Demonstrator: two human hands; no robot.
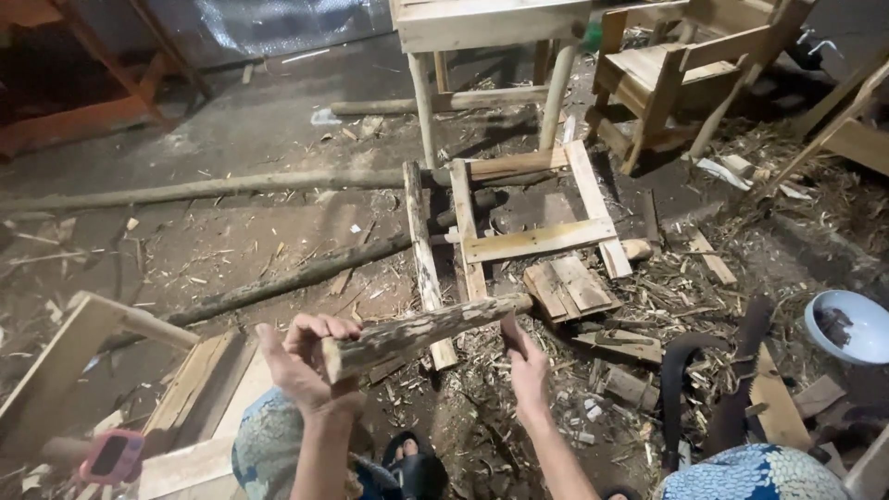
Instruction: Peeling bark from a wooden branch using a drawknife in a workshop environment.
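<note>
My left hand (304, 364) grips the near end of a short rough wooden log (435, 330) and holds it roughly level above the ground. My right hand (526, 363) is below the log's far end, fingers closed around a dark thin tool or handle that I cannot make out clearly. Just beyond the log lies a flat wooden frame (537, 239) of nailed planks on the dirt floor. My knees in patterned cloth show at the bottom edge.
Long thin poles (213, 190) lie across the floor to the left. A wooden table (482, 23) and a chair (667, 74) stand at the back. Offcuts and shavings (639, 343) litter the right side, with a pale bowl (847, 326). A plank frame (111, 370) lies at lower left.
</note>
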